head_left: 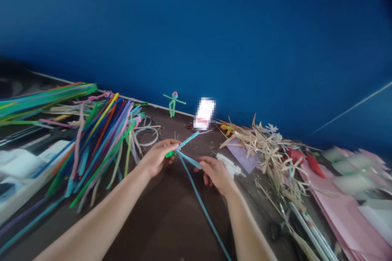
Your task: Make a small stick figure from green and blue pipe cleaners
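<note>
My left hand [157, 155] is closed in a pinch on a green pipe cleaner piece [170, 154] where a light blue pipe cleaner [196, 193] crosses it. My right hand [216, 173] is closed on the same blue pipe cleaner a little to the right. One blue end points up and away toward the wall. The long blue tail runs down toward me between my forearms. Both hands hover just above the dark brown table [171, 216].
A big pile of coloured pipe cleaners [98, 138] lies to the left. A small green and blue pipe-cleaner figure [173, 104] stands by the blue wall. Dry straw strips [269, 151], pink paper sheets [346, 212], a white glue gun [229, 165] and scissors [277, 230] lie to the right.
</note>
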The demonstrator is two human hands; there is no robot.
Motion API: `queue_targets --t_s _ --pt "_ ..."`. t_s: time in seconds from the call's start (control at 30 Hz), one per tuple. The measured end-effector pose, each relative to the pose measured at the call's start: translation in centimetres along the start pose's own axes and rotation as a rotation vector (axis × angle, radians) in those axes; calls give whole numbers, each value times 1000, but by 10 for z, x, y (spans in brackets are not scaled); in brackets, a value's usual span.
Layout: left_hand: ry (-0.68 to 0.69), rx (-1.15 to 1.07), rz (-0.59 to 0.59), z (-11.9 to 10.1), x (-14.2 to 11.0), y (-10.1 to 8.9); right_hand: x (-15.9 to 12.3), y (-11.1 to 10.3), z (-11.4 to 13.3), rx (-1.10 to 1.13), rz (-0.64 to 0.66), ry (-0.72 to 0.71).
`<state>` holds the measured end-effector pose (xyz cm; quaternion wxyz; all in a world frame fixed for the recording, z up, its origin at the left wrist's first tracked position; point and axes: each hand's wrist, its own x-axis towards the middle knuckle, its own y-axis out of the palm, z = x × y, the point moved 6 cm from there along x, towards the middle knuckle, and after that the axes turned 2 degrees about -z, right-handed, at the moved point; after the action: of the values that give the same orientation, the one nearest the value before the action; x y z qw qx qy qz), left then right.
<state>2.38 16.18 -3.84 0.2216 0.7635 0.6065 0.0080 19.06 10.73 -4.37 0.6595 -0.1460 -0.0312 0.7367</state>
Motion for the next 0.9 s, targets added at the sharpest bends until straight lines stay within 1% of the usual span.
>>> queue_targets --t_s 0.07,0.1,0.17,0.23,0.3,0.37,0.43,0.5,0.53,0.6,0.63,0.7,0.77,0.87,0.9 --pt "50 -138 -46 -6 4 -7 -3 11 -3 -12 137 20" --pt "63 -204 -72 -7 5 -10 -4 16 -4 -40 181 20" --pt "50 -316 -120 -7 7 -16 -5 20 -5 -129 193 -27" --pt "10 -385 -141 -7 8 -19 -4 20 -4 -222 152 -98" --pt "-7 -427 -129 -9 8 -21 -2 14 -5 -289 69 -113" --pt "23 -460 -112 -14 7 -22 1 5 -8 -339 -33 -81" --pt "87 -453 -99 -22 6 -25 3 -2 -8 -377 -110 -69" --pt "135 -344 -72 -28 3 -24 2 -9 -3 -387 -202 -102" --pt "140 -254 -42 -28 2 -21 0 -14 1 -366 -276 -129" --pt "126 -42 40 -26 -2 -12 -4 -23 11 -241 -421 -181" --pt "125 61 83 -24 -5 -6 -6 -25 14 -139 -455 -198" --pt "150 230 139 -21 -9 4 -7 -24 19 88 -402 -209" --pt "183 350 175 -17 -11 12 -6 -21 22 229 -329 -209" --pt "228 519 223 -11 -10 17 -5 -20 21 270 -324 -182" --pt "266 590 213 -11 -9 17 -5 -19 20 270 -335 -170"
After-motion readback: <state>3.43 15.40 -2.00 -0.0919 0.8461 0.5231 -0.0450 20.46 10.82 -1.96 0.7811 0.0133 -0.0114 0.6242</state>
